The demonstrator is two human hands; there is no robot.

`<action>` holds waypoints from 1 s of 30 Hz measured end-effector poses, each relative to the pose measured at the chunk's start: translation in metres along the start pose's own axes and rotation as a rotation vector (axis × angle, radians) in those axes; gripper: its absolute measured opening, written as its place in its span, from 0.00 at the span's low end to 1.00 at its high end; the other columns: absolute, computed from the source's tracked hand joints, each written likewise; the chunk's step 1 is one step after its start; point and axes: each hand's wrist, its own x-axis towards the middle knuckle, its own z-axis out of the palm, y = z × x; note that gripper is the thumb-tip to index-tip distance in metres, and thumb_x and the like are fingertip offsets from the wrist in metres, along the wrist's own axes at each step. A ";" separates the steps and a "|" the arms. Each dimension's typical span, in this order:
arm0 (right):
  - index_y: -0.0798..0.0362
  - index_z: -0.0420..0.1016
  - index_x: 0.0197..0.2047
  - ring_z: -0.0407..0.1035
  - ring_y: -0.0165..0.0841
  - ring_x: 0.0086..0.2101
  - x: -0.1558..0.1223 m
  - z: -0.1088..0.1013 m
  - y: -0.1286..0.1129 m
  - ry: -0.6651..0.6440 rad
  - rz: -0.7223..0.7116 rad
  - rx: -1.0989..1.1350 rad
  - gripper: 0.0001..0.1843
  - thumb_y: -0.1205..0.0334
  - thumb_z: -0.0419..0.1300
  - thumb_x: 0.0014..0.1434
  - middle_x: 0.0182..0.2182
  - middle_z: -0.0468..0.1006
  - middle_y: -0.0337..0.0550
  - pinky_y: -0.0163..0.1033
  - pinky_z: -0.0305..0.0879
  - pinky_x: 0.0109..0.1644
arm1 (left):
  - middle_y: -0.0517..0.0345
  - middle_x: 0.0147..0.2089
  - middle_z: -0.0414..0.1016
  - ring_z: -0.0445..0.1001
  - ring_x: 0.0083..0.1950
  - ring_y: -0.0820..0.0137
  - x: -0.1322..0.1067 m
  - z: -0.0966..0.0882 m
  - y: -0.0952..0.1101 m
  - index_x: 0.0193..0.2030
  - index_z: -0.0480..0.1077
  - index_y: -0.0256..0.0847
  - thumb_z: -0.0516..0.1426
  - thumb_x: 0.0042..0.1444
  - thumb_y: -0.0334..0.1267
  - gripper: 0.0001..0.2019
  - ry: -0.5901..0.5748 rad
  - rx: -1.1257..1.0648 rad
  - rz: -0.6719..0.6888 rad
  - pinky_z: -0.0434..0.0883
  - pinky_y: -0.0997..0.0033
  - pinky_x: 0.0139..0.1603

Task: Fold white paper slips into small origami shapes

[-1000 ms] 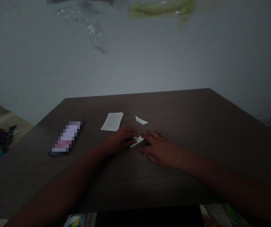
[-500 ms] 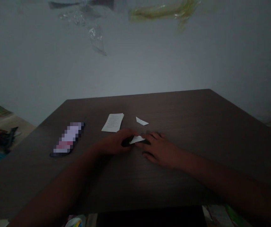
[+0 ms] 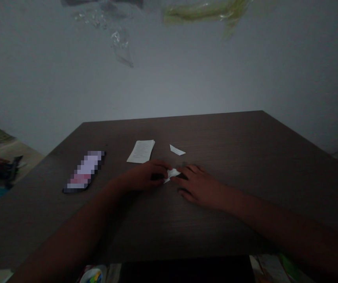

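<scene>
A small white paper scrap (image 3: 172, 174) lies bunched between my hands on the dark wood table (image 3: 216, 145). My left hand (image 3: 148, 175) curls over its left end, pinching it against the tabletop. My right hand (image 3: 198, 184) lies nearly flat, fingers spread, with the fingertips at the scrap's right end. Just beyond them rests a triangular paper piece (image 3: 177, 149), touched by neither hand. A printed paper slip (image 3: 141, 151) lies beyond my left hand, also apart from it.
A flat packet (image 3: 84, 171), its print blurred out, lies on the table's left part. The table's far edge (image 3: 171, 117) meets a grey wall. Clear plastic and a green-tinged film (image 3: 204, 11) show at the top. Coloured items lie on the floor at left.
The paper scrap now looks more bunched and sits tighter between my fingers. My left fingers have curled further over it, and the other papers have not moved.
</scene>
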 end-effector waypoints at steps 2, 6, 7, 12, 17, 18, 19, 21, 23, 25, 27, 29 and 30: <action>0.43 0.88 0.83 0.80 0.63 0.76 0.000 0.001 0.001 0.005 0.006 0.021 0.26 0.56 0.73 0.87 0.77 0.87 0.62 0.73 0.82 0.79 | 0.46 0.83 0.88 0.88 0.82 0.50 -0.001 -0.002 -0.001 0.60 0.91 0.46 0.70 0.78 0.32 0.10 -0.024 0.008 -0.016 0.82 0.45 0.88; 0.42 0.90 0.81 0.80 0.63 0.76 0.000 0.000 0.003 -0.003 0.007 0.040 0.25 0.55 0.74 0.87 0.77 0.87 0.61 0.72 0.82 0.79 | 0.46 0.86 0.85 0.85 0.85 0.49 -0.003 -0.004 -0.003 0.67 0.90 0.48 0.71 0.74 0.28 0.19 -0.064 0.005 -0.049 0.81 0.45 0.91; 0.43 0.90 0.81 0.80 0.64 0.76 0.000 -0.001 0.002 -0.004 0.012 0.040 0.24 0.55 0.75 0.86 0.77 0.87 0.61 0.73 0.83 0.78 | 0.46 0.86 0.85 0.85 0.86 0.49 -0.003 -0.005 -0.002 0.68 0.90 0.48 0.71 0.74 0.29 0.19 -0.066 -0.002 -0.051 0.80 0.45 0.91; 0.47 0.88 0.83 0.80 0.66 0.77 0.002 -0.009 -0.001 -0.042 -0.001 0.028 0.25 0.58 0.72 0.88 0.78 0.86 0.65 0.77 0.83 0.78 | 0.46 0.86 0.85 0.83 0.87 0.49 -0.002 -0.002 0.006 0.72 0.88 0.45 0.73 0.76 0.33 0.20 -0.023 -0.028 -0.061 0.77 0.43 0.93; 0.45 0.90 0.81 0.78 0.67 0.79 0.003 -0.005 -0.001 -0.044 0.017 0.000 0.24 0.59 0.72 0.88 0.81 0.84 0.65 0.77 0.82 0.79 | 0.44 0.84 0.86 0.84 0.86 0.48 -0.001 0.005 -0.001 0.75 0.86 0.45 0.74 0.76 0.36 0.23 0.007 0.008 -0.060 0.77 0.44 0.93; 0.44 0.90 0.81 0.78 0.67 0.78 0.003 -0.004 -0.001 -0.035 0.021 -0.007 0.24 0.58 0.73 0.87 0.81 0.85 0.64 0.76 0.83 0.79 | 0.44 0.84 0.86 0.84 0.86 0.48 -0.001 0.006 -0.004 0.76 0.86 0.46 0.73 0.77 0.36 0.23 0.013 0.012 -0.047 0.78 0.44 0.92; 0.43 0.90 0.81 0.79 0.66 0.77 0.003 -0.002 0.000 -0.026 0.021 -0.015 0.25 0.58 0.73 0.87 0.81 0.85 0.63 0.75 0.84 0.78 | 0.44 0.84 0.86 0.84 0.86 0.48 -0.001 0.006 -0.006 0.77 0.85 0.46 0.72 0.77 0.36 0.23 0.020 0.011 -0.037 0.77 0.44 0.93; 0.42 0.90 0.81 0.81 0.65 0.75 0.003 0.000 0.000 -0.003 0.009 -0.029 0.25 0.57 0.74 0.86 0.79 0.86 0.62 0.72 0.85 0.76 | 0.43 0.84 0.86 0.84 0.87 0.48 -0.002 0.006 -0.009 0.78 0.84 0.46 0.71 0.77 0.38 0.25 0.023 -0.009 -0.032 0.77 0.42 0.94; 0.43 0.89 0.82 0.82 0.64 0.73 0.002 0.001 0.001 0.024 -0.004 -0.042 0.27 0.58 0.74 0.85 0.78 0.87 0.62 0.68 0.86 0.74 | 0.42 0.84 0.86 0.84 0.86 0.47 -0.003 0.004 -0.008 0.78 0.84 0.46 0.72 0.75 0.39 0.26 0.015 -0.028 -0.046 0.77 0.41 0.94; 0.44 0.88 0.83 0.82 0.64 0.73 0.000 0.003 0.002 0.042 -0.011 -0.051 0.28 0.58 0.75 0.85 0.78 0.87 0.62 0.67 0.85 0.74 | 0.43 0.84 0.87 0.84 0.86 0.47 -0.004 0.002 -0.005 0.78 0.84 0.46 0.72 0.74 0.36 0.27 0.013 -0.032 -0.066 0.77 0.42 0.93; 0.43 0.87 0.84 0.81 0.64 0.74 0.000 0.004 0.003 0.046 -0.007 -0.050 0.29 0.56 0.75 0.85 0.79 0.87 0.61 0.67 0.84 0.75 | 0.44 0.83 0.88 0.85 0.85 0.49 -0.004 0.001 -0.003 0.78 0.84 0.46 0.68 0.74 0.33 0.27 0.019 -0.033 -0.076 0.77 0.44 0.93; 0.41 0.87 0.84 0.80 0.63 0.75 0.000 0.004 0.003 0.038 0.005 -0.035 0.28 0.55 0.74 0.86 0.79 0.86 0.60 0.68 0.84 0.75 | 0.44 0.83 0.88 0.86 0.84 0.50 -0.003 0.000 -0.004 0.77 0.84 0.45 0.66 0.76 0.31 0.25 0.020 -0.044 -0.062 0.78 0.44 0.92; 0.41 0.87 0.84 0.80 0.63 0.75 0.001 0.004 0.003 0.029 0.007 -0.027 0.28 0.54 0.74 0.86 0.79 0.86 0.60 0.69 0.84 0.75 | 0.43 0.82 0.89 0.86 0.83 0.50 -0.003 0.000 -0.006 0.75 0.85 0.45 0.65 0.77 0.31 0.23 0.018 -0.051 -0.048 0.78 0.43 0.92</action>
